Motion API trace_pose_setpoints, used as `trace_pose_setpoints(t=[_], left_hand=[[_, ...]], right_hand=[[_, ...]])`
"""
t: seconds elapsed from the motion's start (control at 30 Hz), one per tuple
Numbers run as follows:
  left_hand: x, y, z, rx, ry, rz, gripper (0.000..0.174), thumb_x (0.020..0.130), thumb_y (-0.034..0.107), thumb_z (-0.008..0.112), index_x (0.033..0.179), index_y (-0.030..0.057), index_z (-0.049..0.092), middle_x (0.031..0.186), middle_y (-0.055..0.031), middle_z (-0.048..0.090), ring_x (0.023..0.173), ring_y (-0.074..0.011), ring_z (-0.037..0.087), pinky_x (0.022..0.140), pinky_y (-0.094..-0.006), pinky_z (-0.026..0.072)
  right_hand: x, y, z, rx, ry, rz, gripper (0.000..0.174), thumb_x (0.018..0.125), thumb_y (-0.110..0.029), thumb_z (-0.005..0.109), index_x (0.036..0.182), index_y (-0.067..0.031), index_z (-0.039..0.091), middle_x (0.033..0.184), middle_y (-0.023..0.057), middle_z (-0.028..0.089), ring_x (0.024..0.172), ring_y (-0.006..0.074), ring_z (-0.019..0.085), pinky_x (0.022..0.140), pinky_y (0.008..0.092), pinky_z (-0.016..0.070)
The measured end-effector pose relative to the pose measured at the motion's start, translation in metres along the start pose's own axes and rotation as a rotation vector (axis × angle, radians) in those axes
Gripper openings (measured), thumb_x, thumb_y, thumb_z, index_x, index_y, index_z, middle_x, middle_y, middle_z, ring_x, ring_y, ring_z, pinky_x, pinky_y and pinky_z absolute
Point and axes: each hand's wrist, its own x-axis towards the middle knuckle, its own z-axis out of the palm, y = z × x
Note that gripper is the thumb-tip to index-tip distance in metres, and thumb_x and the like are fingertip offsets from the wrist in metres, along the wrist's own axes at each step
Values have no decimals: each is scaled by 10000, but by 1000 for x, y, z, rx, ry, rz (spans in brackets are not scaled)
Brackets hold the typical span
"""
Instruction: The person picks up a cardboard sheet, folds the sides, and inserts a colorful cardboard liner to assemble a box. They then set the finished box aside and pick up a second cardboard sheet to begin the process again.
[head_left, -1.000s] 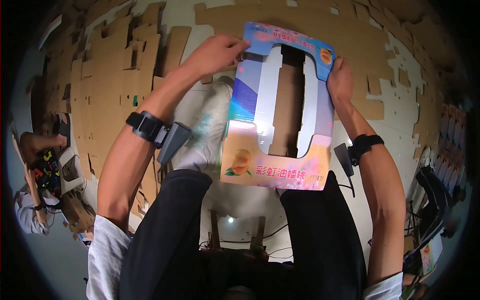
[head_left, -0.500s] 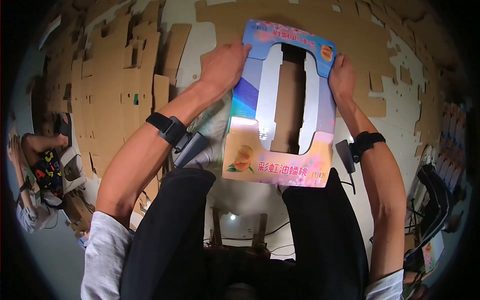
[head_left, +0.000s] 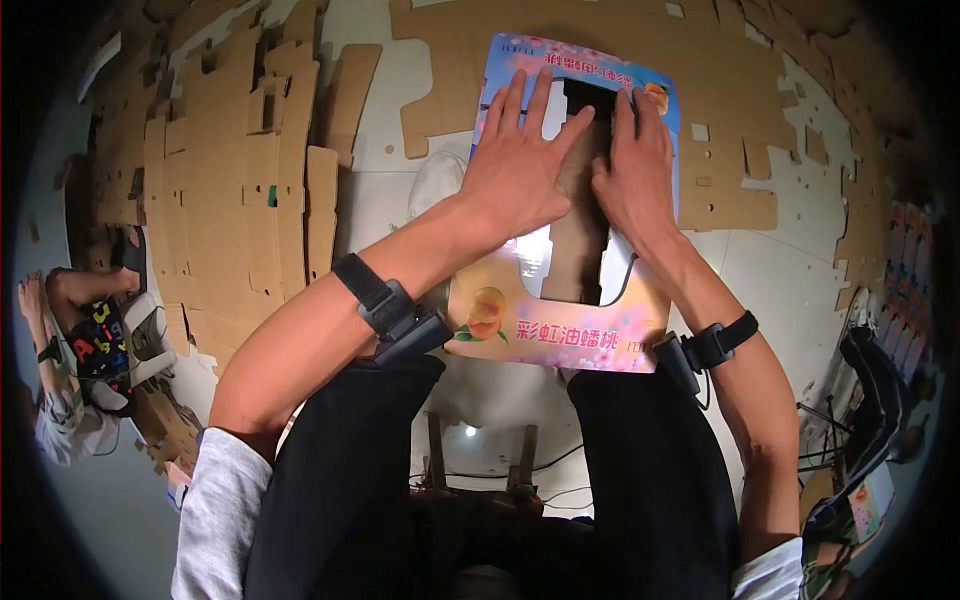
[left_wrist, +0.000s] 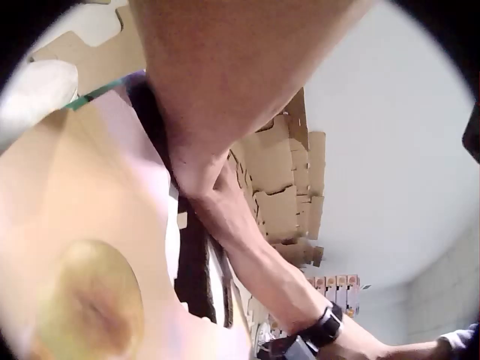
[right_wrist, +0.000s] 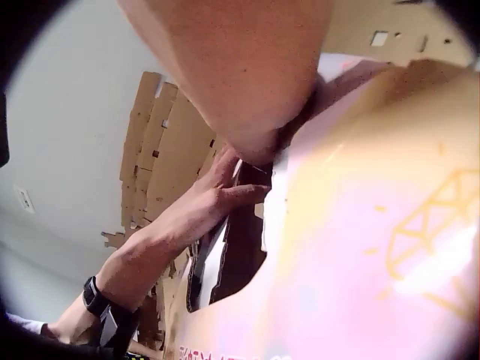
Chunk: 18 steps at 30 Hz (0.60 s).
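A printed cardboard fruit box (head_left: 560,345), with peaches and pink blossoms on its panels, lies above the knees. A long opening in its top shows the brown inside (head_left: 575,250). My left hand (head_left: 520,175) lies over the opening's left side, its fingers straight and spread toward the far panel. On the right side my right hand (head_left: 638,185) rests over the white inner flap (head_left: 616,268), fingers pointing away and thumb at the opening. In the right wrist view the box's orange-pink panel (right_wrist: 330,262) fills the right part; the right fingertips are hidden there.
Flattened brown cardboard sheets (head_left: 230,200) cover the floor at left and far side. A white shoe (head_left: 437,185) shows left of the box. Another person (head_left: 90,345) sits at far left. Printed boxes (head_left: 900,290) are stacked at far right.
Both hands have left the box's far side edges and moved inward onto its top beside the opening. The left fingers have spread out. The box has barely moved.
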Motion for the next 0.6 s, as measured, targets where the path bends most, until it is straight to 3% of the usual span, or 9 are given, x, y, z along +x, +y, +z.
trace_pose_setpoints(t=[0.17, 0.27, 0.4, 0.47, 0.6], left_hand=[[0, 5, -5, -42, -19, -26, 807, 839, 149, 640, 1607, 241, 408, 1683, -337, 162, 1576, -515, 106, 1286, -591, 123], [-4, 1, -6, -142, 45, 4, 652, 871, 171, 619, 1516, 210, 537, 1682, -298, 206, 1569, -517, 124, 1284, -597, 134], [-12, -1, -9, -67, -32, 54, 360, 939, 230, 582, 1259, 137, 718, 1665, -232, 300, 1559, -516, 157, 1282, -602, 154], [-16, 0, -8, -98, 11, 61, 301, 966, 257, 564, 1128, 108, 769, 1646, -198, 363, 1556, -510, 173, 1280, -602, 172], [-19, -4, -7, -118, 55, 79, 272, 970, 258, 583, 1078, 96, 773, 1568, -178, 479, 1527, -513, 249, 1267, -604, 220]], right_hand=[[-1, 11, -7, 112, -30, 16, 763, 810, -40, 665, 1514, 90, 402, 1561, 296, 424, 1456, 448, 400, 1229, 491, 317], [-2, 16, -7, 137, -6, 10, 743, 809, -39, 654, 1504, 85, 421, 1561, 278, 435, 1450, 442, 408, 1233, 480, 316], [-3, 17, -4, 159, 8, 19, 739, 807, -52, 661, 1499, 79, 436, 1571, 250, 439, 1446, 430, 419, 1232, 483, 321], [-4, 18, -3, 161, 15, 27, 746, 806, -59, 668, 1502, 76, 435, 1577, 237, 438, 1449, 423, 417, 1233, 480, 320], [-4, 19, -4, 169, 0, 39, 746, 810, -67, 675, 1507, 63, 440, 1582, 223, 439, 1453, 415, 413, 1230, 479, 326]])
